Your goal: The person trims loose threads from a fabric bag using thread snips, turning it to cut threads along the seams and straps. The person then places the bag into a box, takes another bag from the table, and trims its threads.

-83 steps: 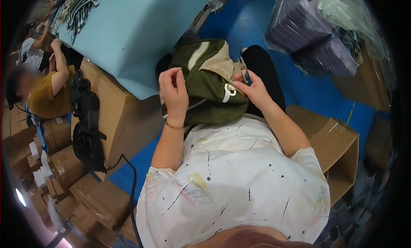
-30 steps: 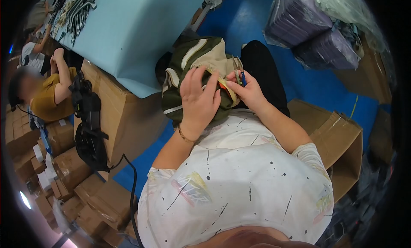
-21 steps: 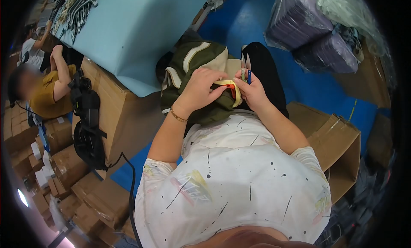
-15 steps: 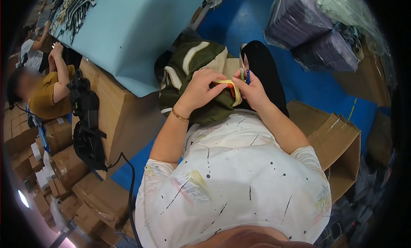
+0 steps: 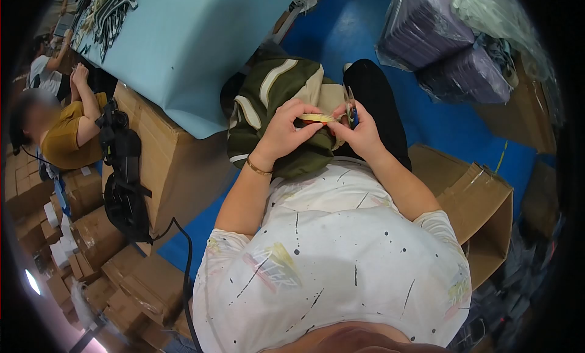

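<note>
Over my lap lies a dark green garment (image 5: 286,150) with white stripes and beige panels. My left hand (image 5: 285,132) pinches one end of a narrow yellow strip (image 5: 315,117) that has an orange-red part beneath it. At the strip's other end, the fingertips of my right hand (image 5: 359,133) are closed on it. Small scissors (image 5: 351,109) with blue on the handle are also held in my right hand, blades pointing up and away from me. The handle is mostly hidden by the fingers.
A table with a light blue cover (image 5: 201,42) bears a pile of straps (image 5: 109,14). An open cardboard box (image 5: 469,200) stands at my right, with plastic-wrapped purple stacks (image 5: 426,30) beyond. Another person (image 5: 73,130) sits at left, near a black bag (image 5: 125,170) and stacked cartons (image 5: 91,225).
The yellow strip was bent in a loop with its end hanging down; now it is stretched nearly straight between my hands. The scissors have turned and their blades look closer together.
</note>
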The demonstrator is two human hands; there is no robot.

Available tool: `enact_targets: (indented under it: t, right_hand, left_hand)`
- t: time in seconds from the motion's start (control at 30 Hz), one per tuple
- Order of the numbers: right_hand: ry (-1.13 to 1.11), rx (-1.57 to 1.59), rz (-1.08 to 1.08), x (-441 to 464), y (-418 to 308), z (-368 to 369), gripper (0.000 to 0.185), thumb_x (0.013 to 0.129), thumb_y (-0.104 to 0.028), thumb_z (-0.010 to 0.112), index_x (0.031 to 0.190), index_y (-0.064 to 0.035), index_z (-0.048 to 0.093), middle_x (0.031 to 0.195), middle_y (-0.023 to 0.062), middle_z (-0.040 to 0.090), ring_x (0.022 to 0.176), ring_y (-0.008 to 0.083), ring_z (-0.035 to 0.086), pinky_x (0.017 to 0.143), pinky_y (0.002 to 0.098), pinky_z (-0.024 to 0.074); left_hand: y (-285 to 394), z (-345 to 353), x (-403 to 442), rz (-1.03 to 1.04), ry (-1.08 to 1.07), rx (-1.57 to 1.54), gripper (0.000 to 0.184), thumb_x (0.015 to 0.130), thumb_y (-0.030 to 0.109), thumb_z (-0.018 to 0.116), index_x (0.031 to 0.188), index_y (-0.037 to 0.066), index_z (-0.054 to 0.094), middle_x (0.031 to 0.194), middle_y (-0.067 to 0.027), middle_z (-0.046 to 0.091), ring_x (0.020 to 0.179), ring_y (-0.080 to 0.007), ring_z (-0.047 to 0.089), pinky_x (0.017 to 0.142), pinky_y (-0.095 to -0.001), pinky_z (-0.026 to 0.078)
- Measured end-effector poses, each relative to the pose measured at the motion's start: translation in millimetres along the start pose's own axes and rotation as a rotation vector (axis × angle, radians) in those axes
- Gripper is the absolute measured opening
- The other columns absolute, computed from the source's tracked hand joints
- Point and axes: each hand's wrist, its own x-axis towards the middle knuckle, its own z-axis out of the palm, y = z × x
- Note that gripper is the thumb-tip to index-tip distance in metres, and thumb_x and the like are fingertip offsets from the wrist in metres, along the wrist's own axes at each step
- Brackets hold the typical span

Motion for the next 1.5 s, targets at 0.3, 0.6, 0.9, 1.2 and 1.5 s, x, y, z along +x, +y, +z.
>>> enact_targets:
  t: [0.3,0.6,0.9,1.2,1.5]
  right_hand:
    - [-0.010,0.139,0.128,0,-9,0,0.023,0.082,-0.003,0.071,0.098,-0.0040,0.053,0.087,0.0032,0.061,0.076,0.0082,0.059,0.069,0.0227,0.0476]
    - [-0.032,0.175,0.168,0,-1,2,0.023,0.082,-0.006,0.072,0.097,-0.0038,0.054,0.088,0.0034,0.061,0.077,0.0082,0.058,0.071,0.0230,0.0473]
    - [-0.010,0.249,0.284,1,-7,1,0.021,0.083,-0.006,0.071,0.097,-0.0057,0.055,0.088,0.0007,0.061,0.079,0.0080,0.057,0.070,0.0224,0.0468]
    - [0.009,0.222,0.307,2,1,-3,0.026,0.083,-0.012,0.072,0.104,-0.0058,0.058,0.090,0.0002,0.059,0.080,0.0076,0.057,0.066,0.0240,0.0467]
    - [-0.052,-1.021,-0.364,-20,-48,-20,0.041,0.082,-0.031,0.070,0.117,-0.0118,0.063,0.084,0.0051,0.057,0.070,0.0214,0.059,0.059,0.0315,0.0481]
  left_hand:
    - [-17,6,-5,-0.251,-0.016,-0.309,0.015,0.087,0.012,0.064,0.096,0.001,0.065,0.091,-0.0012,0.055,0.078,-0.0082,0.050,0.068,-0.0234,0.041]
    - [-27,13,-5,-0.420,0.011,-0.515,0.011,0.089,0.014,0.063,0.089,0.003,0.065,0.081,0.0036,0.058,0.074,-0.0034,0.049,0.068,-0.0191,0.040]
    - [-26,14,-4,-0.529,0.093,-0.747,0.015,0.092,0.017,0.060,0.091,0.003,0.065,0.082,0.0031,0.060,0.076,-0.0038,0.052,0.069,-0.0190,0.042]
    - [-29,10,-6,-0.489,-0.024,-0.664,0.012,0.090,0.011,0.059,0.097,0.003,0.063,0.090,0.0011,0.062,0.084,-0.0064,0.056,0.077,-0.0209,0.044]
    - [-23,9,-3,-0.483,-0.023,-0.677,0.014,0.094,0.010,0.054,0.101,0.001,0.061,0.096,-0.0010,0.063,0.091,-0.0080,0.057,0.084,-0.0230,0.045]
